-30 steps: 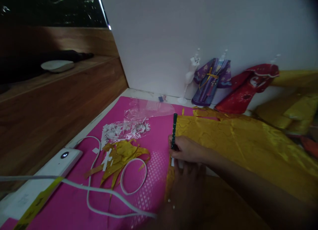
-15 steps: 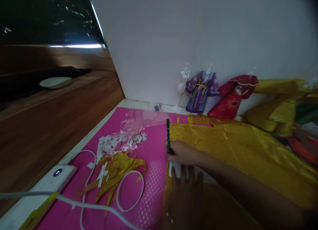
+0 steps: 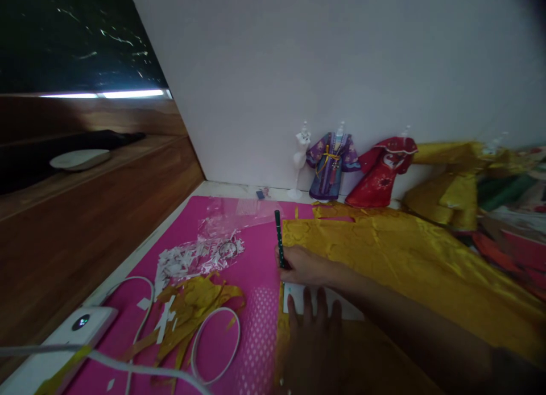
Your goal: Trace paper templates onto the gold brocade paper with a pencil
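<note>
My right hand (image 3: pixel 305 264) is closed around a dark green pen (image 3: pixel 278 230) with pale dots, held almost upright at the left edge of the gold patterned fabric (image 3: pixel 367 244). The pen's lower tip is hidden by my fingers. Just below, my left hand (image 3: pixel 311 338) lies flat with fingers spread on a white paper piece (image 3: pixel 350 310), which rests on the fabric. Part of that paper is covered by both my hands, so its full outline does not show.
Gold fabric scraps (image 3: pixel 191 298), white paper bits in plastic (image 3: pixel 183 261) and a looped white cable (image 3: pixel 194 349) lie on the pink mat (image 3: pixel 256 253). A white power bank (image 3: pixel 81 332) sits lower left. Small dress forms wear a purple robe (image 3: pixel 330 167) and a red dress (image 3: pixel 379 176).
The view has shifted, so everything appears slightly further left and lower. The pen leans a little more to the left at its top. My left hand stays flat on the paper piece.
</note>
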A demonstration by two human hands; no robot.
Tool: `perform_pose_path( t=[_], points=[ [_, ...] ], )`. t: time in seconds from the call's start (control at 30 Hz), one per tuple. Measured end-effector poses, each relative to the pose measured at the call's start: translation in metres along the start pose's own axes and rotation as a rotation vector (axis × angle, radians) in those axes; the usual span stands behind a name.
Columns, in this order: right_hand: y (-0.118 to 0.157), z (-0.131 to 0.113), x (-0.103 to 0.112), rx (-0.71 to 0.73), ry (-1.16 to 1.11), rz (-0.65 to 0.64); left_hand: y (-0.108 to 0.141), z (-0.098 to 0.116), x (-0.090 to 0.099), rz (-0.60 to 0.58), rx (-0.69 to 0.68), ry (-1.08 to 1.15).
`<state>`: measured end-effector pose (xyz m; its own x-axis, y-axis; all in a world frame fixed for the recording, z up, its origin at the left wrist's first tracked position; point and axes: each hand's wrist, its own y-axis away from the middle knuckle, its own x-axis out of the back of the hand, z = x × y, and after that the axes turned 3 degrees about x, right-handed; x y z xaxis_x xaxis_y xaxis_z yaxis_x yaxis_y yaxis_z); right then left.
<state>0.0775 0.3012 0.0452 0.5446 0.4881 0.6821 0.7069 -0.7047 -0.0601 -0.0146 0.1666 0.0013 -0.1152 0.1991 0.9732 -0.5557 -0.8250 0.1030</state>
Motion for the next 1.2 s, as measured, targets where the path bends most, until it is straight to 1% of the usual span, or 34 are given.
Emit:
perform_pose_path(
  t=[0.13, 0.3, 0.5, 0.77, 1.0, 1.1, 1.2],
  points=[
    [0.0, 0.001, 0.0, -0.001, 0.002, 0.015, -0.001, 0.003, 0.001, 0.007, 0.007, -0.012],
    [-0.001, -0.002, 0.001, -0.003, 0.015, 0.02, 0.005, 0.01, 0.012, 0.033, 0.001, -0.026],
    [-0.002, -0.002, 0.001, -0.013, 0.02, 0.016, 0.008, 0.012, 0.021, 0.045, 0.004, -0.037],
    [-0.002, -0.002, 0.001, -0.018, 0.008, 0.034, 0.007, 0.012, 0.022, 0.033, 0.008, -0.028],
    [-0.002, -0.004, 0.0, -0.024, -0.041, 0.053, 0.007, 0.011, 0.021, -0.02, 0.018, 0.007],
    [-0.001, 0.001, 0.002, -0.02, -0.094, 0.112, 0.004, 0.006, 0.02, -0.062, 0.022, 0.031],
    [0.011, 0.007, 0.012, -0.039, -0.15, 0.249, 0.002, 0.001, 0.021, -0.12, 0.024, 0.065]
  ],
)
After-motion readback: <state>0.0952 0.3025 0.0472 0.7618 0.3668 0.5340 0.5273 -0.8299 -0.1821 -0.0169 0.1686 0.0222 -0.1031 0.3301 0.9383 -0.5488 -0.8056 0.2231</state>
